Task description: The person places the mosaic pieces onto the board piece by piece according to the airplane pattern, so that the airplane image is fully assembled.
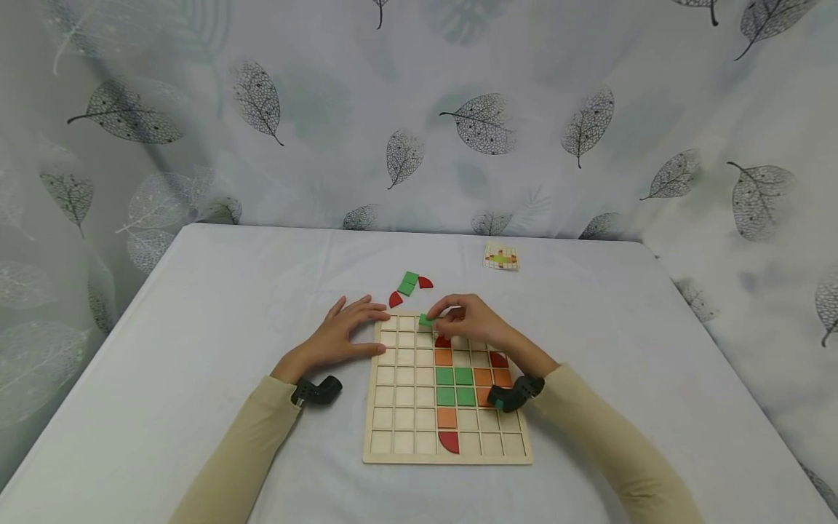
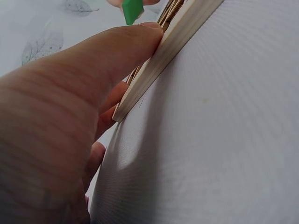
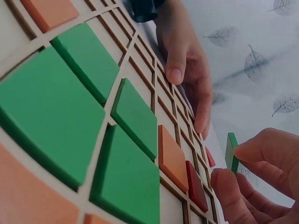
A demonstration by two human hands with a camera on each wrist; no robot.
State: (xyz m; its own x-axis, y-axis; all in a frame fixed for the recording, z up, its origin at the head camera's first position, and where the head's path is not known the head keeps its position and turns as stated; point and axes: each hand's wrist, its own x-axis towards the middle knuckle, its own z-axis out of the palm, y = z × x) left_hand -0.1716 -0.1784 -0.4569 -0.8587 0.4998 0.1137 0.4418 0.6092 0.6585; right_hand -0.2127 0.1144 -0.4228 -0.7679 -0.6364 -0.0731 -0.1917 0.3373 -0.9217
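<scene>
Between thumb and fingers, my right hand [image 1: 473, 319] pinches a green square tile [image 3: 231, 151] above the far edge of the wooden grid board [image 1: 383, 441]. That tile also shows at the top of the left wrist view. My left hand [image 1: 343, 335] rests with extended fingers against the board's left edge and far left corner. Green square tiles [image 1: 455, 386] sit mid-board, with orange square tiles [image 1: 447, 418] around them. Red quarter-round tiles [image 1: 449, 441] lie in cells near the front, far side and right. My right wrist hides some cells.
Beyond the board, green tiles [image 1: 409, 282] and two red quarter-round tiles [image 1: 425, 282] lie loose on the white tablecloth [image 1: 196, 327]. A small pattern card [image 1: 501, 257] lies near the table's far edge. A leaf-patterned curtain [image 1: 314, 145] hangs behind.
</scene>
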